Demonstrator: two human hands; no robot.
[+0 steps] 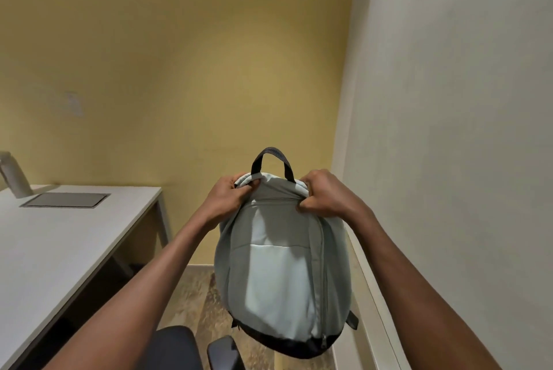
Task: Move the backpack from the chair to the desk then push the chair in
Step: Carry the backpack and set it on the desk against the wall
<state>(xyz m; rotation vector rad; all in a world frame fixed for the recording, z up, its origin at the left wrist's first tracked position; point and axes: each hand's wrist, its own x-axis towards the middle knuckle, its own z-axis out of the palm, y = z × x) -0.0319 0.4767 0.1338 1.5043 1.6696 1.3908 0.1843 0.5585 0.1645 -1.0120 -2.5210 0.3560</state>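
Backpack (278,253), pale grey-blue with black base, hangs in the air, upright, right of the desk (57,250) and clear of it. Left hand (227,194) closed, pinching fabric at the top corner nearer the desk. Right hand (324,194) closed on the far top corner. Black carry handle (272,160) stands free between them. Chair (176,348) sits below, beside the desk's near edge.
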